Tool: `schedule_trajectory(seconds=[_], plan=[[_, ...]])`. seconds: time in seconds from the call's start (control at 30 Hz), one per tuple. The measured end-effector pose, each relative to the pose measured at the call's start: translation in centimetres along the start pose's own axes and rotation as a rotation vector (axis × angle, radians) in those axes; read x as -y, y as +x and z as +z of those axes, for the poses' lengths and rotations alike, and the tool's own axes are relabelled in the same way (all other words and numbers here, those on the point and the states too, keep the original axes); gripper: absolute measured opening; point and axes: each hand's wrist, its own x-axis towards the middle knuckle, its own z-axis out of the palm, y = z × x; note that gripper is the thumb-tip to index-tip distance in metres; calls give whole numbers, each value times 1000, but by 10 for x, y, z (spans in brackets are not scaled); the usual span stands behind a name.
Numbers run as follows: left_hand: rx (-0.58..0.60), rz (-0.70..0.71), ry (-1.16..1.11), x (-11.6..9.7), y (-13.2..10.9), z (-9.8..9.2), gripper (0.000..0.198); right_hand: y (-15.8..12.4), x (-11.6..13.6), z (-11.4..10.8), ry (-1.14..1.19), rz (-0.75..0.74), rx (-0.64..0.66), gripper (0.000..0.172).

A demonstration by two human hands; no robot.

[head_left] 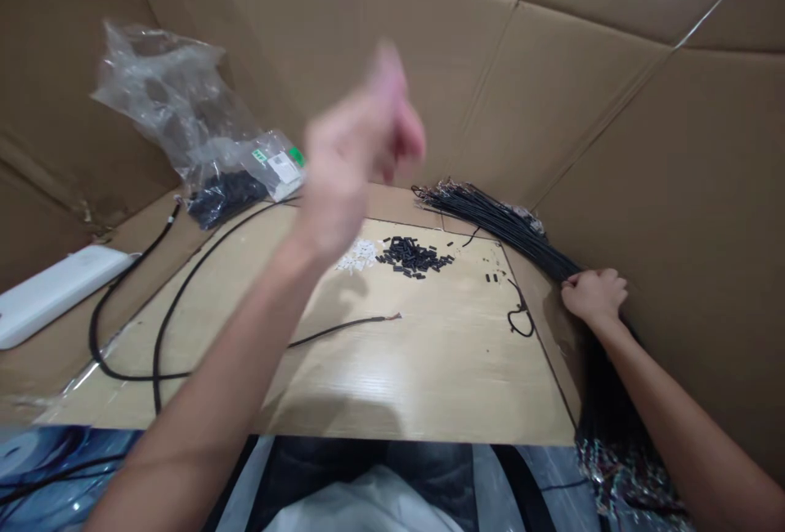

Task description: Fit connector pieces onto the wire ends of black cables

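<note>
My left hand [361, 136] is raised above the table, smeared by motion, with a finger or thumb pointing up. Whether it holds anything cannot be made out. On the right, my right hand [594, 295] is closed over a thick bundle of black cables [509, 225]. The bundle's far ends show stripped, coloured wires, and its near part hangs over the table's front edge. Below my left forearm a single black cable [343, 326] with a frayed copper end lies on the board. Behind are a pile of short black tubes [412, 257] and small white pieces [357, 256].
Cardboard walls [429, 50] enclose the table. A clear plastic bag [226, 181] with dark contents leans at the back left. At the left lies a long white box [61, 287] beside looped black cable. A small black cord loop [521, 319] is near the right edge.
</note>
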Motion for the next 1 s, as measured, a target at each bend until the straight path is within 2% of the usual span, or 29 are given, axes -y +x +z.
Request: schedule_trajectory(seconds=[0.07,0.13,0.17,0.23,0.33,0.47,0.6,0.8,1.0], plan=[[45,-72,119,20,-16,21,37,1,3,-4,65,31,-9,25],[188,-199,341,49,-39,44,14,0,6,-11,138,56,-37,28],[225,-211,392,63,-51,54,6,0,7,-17,177,70,-56,30],[276,-201,430,88,-69,67,5,2,8,-30,252,107,-99,36],[318,-179,460,109,-81,75,9,6,7,-55,338,146,-166,38],[318,-166,478,118,-86,76,18,8,8,-86,348,83,-234,30],[299,-155,481,123,-92,77,16,7,13,-107,175,46,-302,41],[287,-138,445,126,-96,76,14,31,9,-132,153,139,-320,34],[295,-127,421,127,-96,75,16,49,13,-164,191,176,-376,34]])
